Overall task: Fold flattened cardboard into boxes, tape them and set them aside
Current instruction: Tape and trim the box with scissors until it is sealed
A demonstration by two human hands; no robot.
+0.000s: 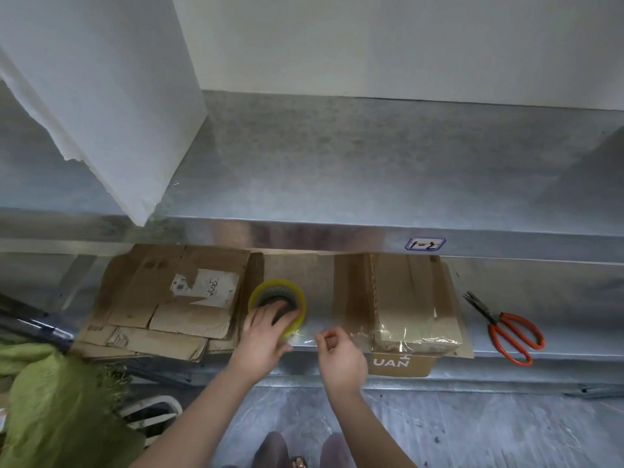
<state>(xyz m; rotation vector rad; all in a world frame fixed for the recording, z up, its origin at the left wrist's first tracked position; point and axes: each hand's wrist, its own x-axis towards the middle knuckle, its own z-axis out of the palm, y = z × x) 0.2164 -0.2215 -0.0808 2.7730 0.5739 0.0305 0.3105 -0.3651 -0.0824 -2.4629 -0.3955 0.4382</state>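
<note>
The box (401,309) is sitting at the shelf's (547,285) front edge, partly taped. The left hand (261,336) is gripping the tape roll (277,298); the right hand (341,352) is pinching the tape strip (305,336). Taping looks underway; next, the strip probably needs stretching over the box's seam.

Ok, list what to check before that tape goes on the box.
1. Left hand grips roll: ok.
2. Right hand pinches tape end: ok.
3. Pulled strip flat, no twist: cannot tell.
4. Box folded and beside the right hand: ok.
5. Scissors on the shelf, right of the box: ok.
6. Box seam fully closed: cannot tell.
</note>
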